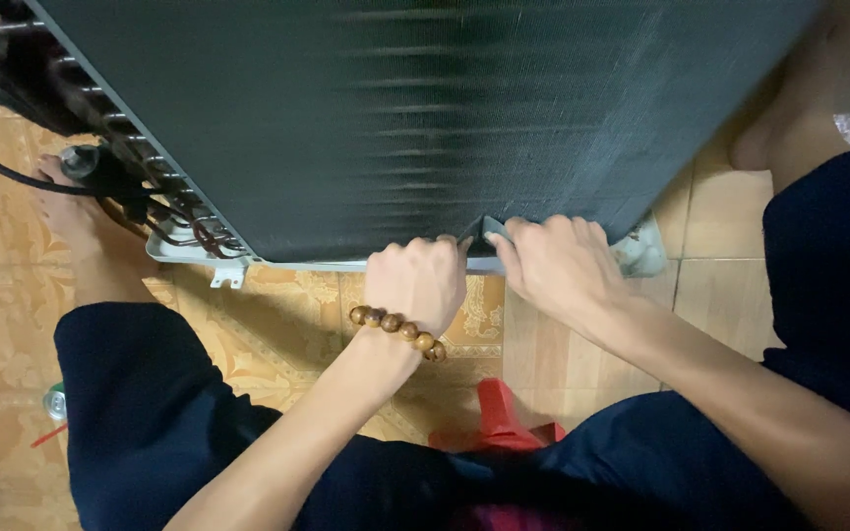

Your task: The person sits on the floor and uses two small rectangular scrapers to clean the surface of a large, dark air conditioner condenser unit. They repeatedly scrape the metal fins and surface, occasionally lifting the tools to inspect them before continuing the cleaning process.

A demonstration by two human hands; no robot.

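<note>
Light is dim, warm and even, without glare. The finned coil panel (425,118) reads almost black, its fins streaked by motion blur toward the top. Below the panel, soft shadow darkens the tiled floor (277,324); edges there look slightly soft.

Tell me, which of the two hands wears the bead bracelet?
The left hand: brown wooden beads circle its wrist, while the right hand beside it has a bare wrist.

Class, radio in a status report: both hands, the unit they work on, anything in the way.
Left hand fisted on the condenser coil lower edge. Right hand pinching the same edge beside it. Copper tubes off to the left, clear of both hands.
</note>
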